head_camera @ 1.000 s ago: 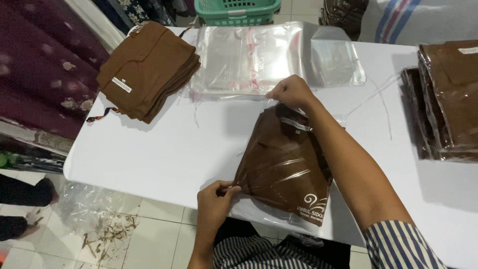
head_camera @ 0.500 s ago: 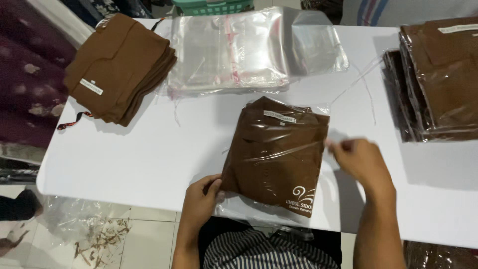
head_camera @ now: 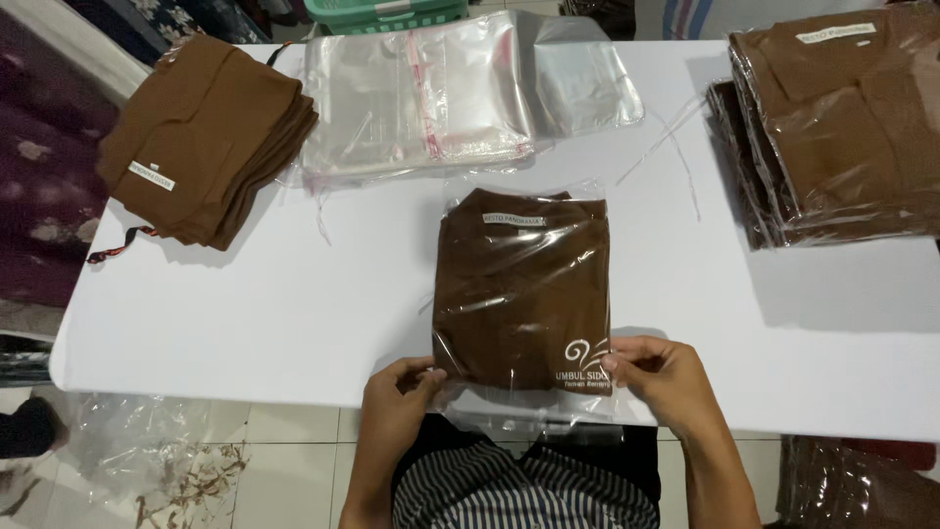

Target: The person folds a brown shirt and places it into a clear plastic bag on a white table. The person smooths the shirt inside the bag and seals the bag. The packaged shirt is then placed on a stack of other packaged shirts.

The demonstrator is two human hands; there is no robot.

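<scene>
A folded brown garment in a clear plastic bag (head_camera: 524, 284) lies flat at the near edge of the white table (head_camera: 294, 304). My left hand (head_camera: 397, 392) pinches the bag's near left corner. My right hand (head_camera: 656, 377) grips the near right corner, over a white printed logo. The bag's open flap hangs past the table edge between my hands.
A stack of unbagged brown folded garments (head_camera: 201, 132) sits at the far left. A pile of empty clear bags (head_camera: 431, 93) lies at the far middle. Bagged brown garments (head_camera: 842, 118) are stacked at the right. A green basket (head_camera: 392, 12) stands beyond the table.
The bagged garment has been turned square to me and drawn to the near edge. My right hand came down from the bag's far end to its near right corner.
</scene>
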